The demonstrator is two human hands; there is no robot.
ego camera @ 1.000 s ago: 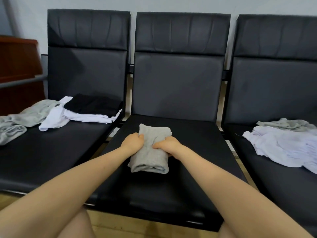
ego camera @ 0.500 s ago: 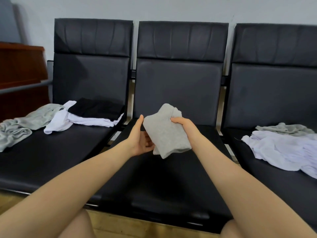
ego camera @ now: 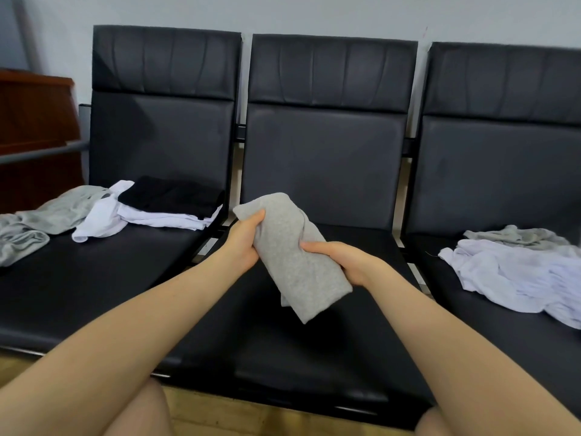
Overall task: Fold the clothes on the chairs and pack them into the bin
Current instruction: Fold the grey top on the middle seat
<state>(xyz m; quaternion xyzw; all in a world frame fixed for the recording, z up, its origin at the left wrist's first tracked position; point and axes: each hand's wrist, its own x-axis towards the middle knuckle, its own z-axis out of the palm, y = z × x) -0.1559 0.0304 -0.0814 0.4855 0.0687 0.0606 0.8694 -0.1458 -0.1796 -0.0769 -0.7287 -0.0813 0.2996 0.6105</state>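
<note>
A folded grey garment [ego camera: 289, 256] hangs tilted in the air above the middle chair [ego camera: 314, 325]. My left hand [ego camera: 243, 243] grips its upper left edge, thumb over the fabric. My right hand [ego camera: 342, 261] grips its right side lower down. On the left chair [ego camera: 94, 278] lie a folded black garment [ego camera: 171, 196] on folded white cloth [ego camera: 169, 218], a loose white piece [ego camera: 100, 218] and crumpled grey clothes [ego camera: 47, 215]. On the right chair [ego camera: 503, 341] lie a crumpled white garment [ego camera: 518, 278] and a grey one [ego camera: 518, 236]. No bin is in view.
A brown wooden cabinet [ego camera: 34, 127] and a grey metal rail [ego camera: 41, 154] stand at the far left. Light wooden floor [ego camera: 220, 413] shows below the seats' front edges. My knees [ego camera: 138, 413] are at the bottom of the view.
The grey garment was pressed on the middle seat, then lifted off it. Now both hands hold it in the air, and my left hand has closed on its upper edge.
</note>
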